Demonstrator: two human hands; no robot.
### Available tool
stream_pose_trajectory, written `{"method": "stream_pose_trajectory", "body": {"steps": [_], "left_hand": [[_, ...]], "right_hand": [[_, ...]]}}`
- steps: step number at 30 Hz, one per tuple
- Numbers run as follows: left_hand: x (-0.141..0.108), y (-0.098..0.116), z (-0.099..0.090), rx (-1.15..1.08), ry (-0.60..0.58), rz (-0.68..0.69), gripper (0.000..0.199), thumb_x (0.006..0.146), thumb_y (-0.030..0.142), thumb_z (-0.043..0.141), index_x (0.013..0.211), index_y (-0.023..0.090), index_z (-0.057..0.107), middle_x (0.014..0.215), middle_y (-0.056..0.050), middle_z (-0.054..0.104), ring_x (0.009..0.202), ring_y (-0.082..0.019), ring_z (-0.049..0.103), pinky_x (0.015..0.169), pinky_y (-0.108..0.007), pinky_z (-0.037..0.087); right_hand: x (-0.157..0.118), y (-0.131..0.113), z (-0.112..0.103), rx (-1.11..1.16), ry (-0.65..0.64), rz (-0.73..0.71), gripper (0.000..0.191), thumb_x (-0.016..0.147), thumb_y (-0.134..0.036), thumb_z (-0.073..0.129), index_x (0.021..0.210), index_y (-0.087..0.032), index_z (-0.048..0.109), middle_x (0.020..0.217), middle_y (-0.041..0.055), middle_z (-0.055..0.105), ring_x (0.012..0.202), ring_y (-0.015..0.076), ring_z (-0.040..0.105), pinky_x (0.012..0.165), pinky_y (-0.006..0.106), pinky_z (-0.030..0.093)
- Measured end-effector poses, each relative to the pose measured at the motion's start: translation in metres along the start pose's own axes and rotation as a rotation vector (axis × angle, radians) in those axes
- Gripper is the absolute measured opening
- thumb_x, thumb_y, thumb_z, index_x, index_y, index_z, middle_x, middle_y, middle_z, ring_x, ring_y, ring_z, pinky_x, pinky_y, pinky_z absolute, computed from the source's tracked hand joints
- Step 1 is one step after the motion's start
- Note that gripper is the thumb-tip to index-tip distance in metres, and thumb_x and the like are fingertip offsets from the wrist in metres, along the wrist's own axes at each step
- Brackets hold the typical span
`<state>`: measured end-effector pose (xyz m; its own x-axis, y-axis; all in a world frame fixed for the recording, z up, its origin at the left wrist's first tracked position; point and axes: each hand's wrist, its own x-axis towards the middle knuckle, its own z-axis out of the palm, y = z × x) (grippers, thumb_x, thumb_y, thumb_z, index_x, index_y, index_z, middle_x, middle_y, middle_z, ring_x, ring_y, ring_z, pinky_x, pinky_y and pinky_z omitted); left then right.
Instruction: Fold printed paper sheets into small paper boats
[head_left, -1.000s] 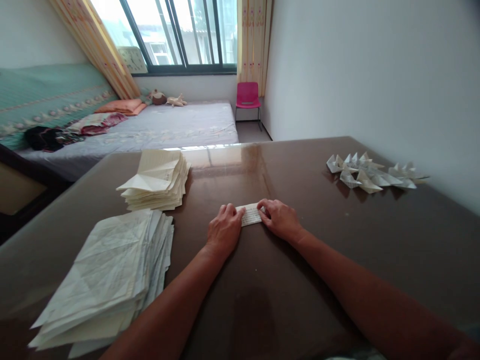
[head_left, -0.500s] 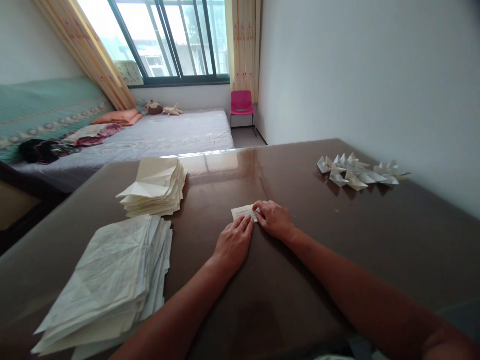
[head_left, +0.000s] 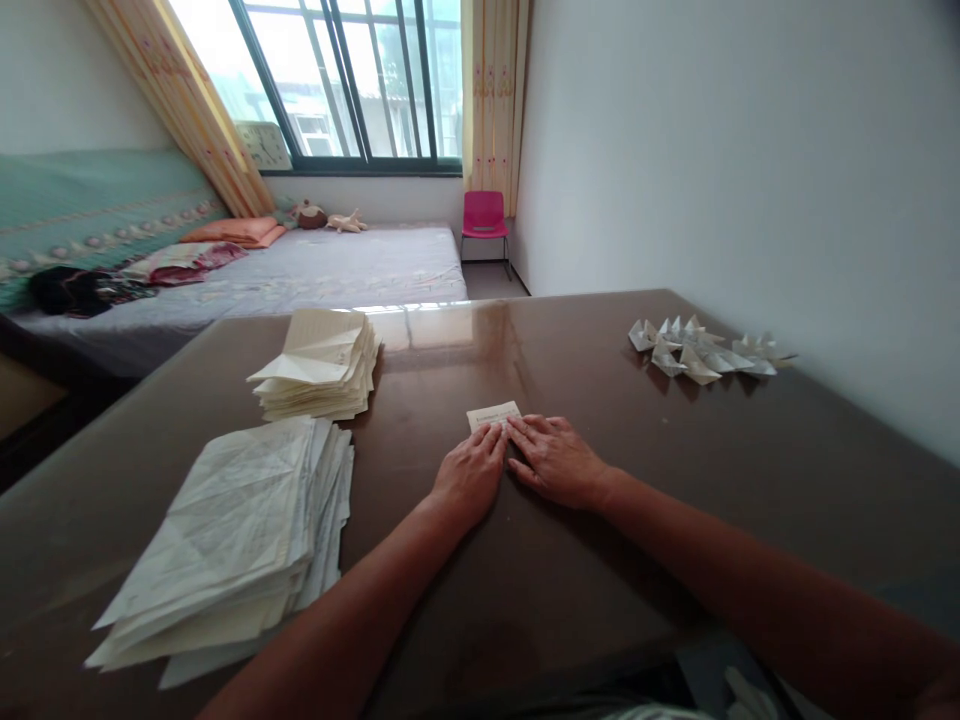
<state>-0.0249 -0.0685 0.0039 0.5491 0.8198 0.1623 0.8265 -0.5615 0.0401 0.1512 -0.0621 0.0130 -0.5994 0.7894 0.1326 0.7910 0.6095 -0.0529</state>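
A small folded piece of printed paper [head_left: 493, 411] lies flat on the brown table [head_left: 585, 370] in front of me. My left hand [head_left: 470, 472] rests with its fingertips on the paper's near edge, fingers stretched out. Beside it, my right hand [head_left: 559, 458] lies flat with its fingers extended and their tips on the paper's right part. The two sets of fingertips almost meet, and they cover the lower part of the paper. Neither hand grips anything.
To the left stand a pile of creased paper sheets [head_left: 225, 510] and, behind it, a stack of yellowish folded paper [head_left: 322, 350]. Several folded paper boats [head_left: 697, 362] sit at the far right. Beyond the table are a bed [head_left: 390, 260] and a pink chair [head_left: 484, 215].
My right hand has gone from curled fingers at the paper's right edge to lying flat, fingers stretched over it. The left hand stays on the paper. The view has shifted slightly.
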Motion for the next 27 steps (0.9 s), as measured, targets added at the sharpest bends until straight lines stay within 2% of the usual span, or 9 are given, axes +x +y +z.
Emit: {"method": "stream_pose_trajectory", "body": {"steps": [6, 10, 15, 19, 23, 27], "left_hand": [[-0.008, -0.004, -0.003, 0.059, 0.000, -0.029, 0.041, 0.093, 0.015, 0.038, 0.131, 0.014, 0.052, 0.137, -0.013, 0.053, 0.129, -0.023, 0.047, 0.102, -0.037, 0.044], [-0.012, -0.006, -0.006, 0.097, 0.012, -0.071, 0.039, 0.093, 0.015, 0.038, 0.129, 0.015, 0.054, 0.135, -0.012, 0.055, 0.125, -0.024, 0.050, 0.098, -0.039, 0.046], [-0.012, -0.007, -0.007, 0.090, -0.002, -0.058, 0.039, 0.093, 0.016, 0.040, 0.129, 0.016, 0.054, 0.134, -0.014, 0.055, 0.124, -0.023, 0.050, 0.096, -0.038, 0.046], [-0.012, -0.006, -0.007, 0.100, 0.007, -0.063, 0.040, 0.092, 0.014, 0.041, 0.130, 0.016, 0.053, 0.133, -0.014, 0.055, 0.124, -0.024, 0.050, 0.094, -0.038, 0.047], [-0.012, -0.008, -0.008, 0.087, 0.022, -0.060, 0.039, 0.091, 0.015, 0.042, 0.128, 0.018, 0.054, 0.132, -0.012, 0.056, 0.122, -0.024, 0.050, 0.092, -0.038, 0.048], [-0.012, -0.012, -0.007, 0.066, 0.025, -0.047, 0.037, 0.092, 0.018, 0.042, 0.125, 0.022, 0.057, 0.134, -0.008, 0.056, 0.122, -0.023, 0.050, 0.091, -0.038, 0.049]], "right_hand": [[-0.013, 0.005, 0.004, -0.079, -0.001, 0.083, 0.059, 0.095, -0.050, 0.032, 0.143, -0.015, 0.040, 0.149, 0.0113, 0.038, 0.134, 0.0286, 0.034, 0.104, 0.047, 0.027], [-0.013, 0.003, 0.004, -0.094, 0.014, 0.112, 0.057, 0.096, -0.049, 0.031, 0.141, -0.017, 0.043, 0.147, 0.0114, 0.041, 0.135, 0.0288, 0.033, 0.104, 0.049, 0.026], [0.006, 0.004, 0.007, -0.092, 0.008, 0.142, 0.056, 0.096, -0.049, 0.028, 0.139, -0.019, 0.045, 0.147, 0.0101, 0.041, 0.136, 0.0287, 0.033, 0.105, 0.052, 0.025], [0.024, 0.018, 0.007, -0.080, -0.024, 0.207, 0.053, 0.097, -0.046, 0.028, 0.139, -0.020, 0.045, 0.147, 0.0080, 0.041, 0.135, 0.0301, 0.032, 0.103, 0.054, 0.026], [0.034, 0.036, 0.007, 0.024, -0.045, 0.222, 0.046, 0.097, -0.038, 0.029, 0.137, -0.022, 0.047, 0.146, 0.0056, 0.044, 0.133, 0.0259, 0.035, 0.101, 0.048, 0.033], [0.035, 0.047, 0.015, 0.170, 0.063, 0.246, 0.042, 0.095, -0.040, 0.039, 0.132, -0.022, 0.051, 0.139, 0.0073, 0.052, 0.128, 0.0230, 0.041, 0.100, 0.046, 0.034]]}}
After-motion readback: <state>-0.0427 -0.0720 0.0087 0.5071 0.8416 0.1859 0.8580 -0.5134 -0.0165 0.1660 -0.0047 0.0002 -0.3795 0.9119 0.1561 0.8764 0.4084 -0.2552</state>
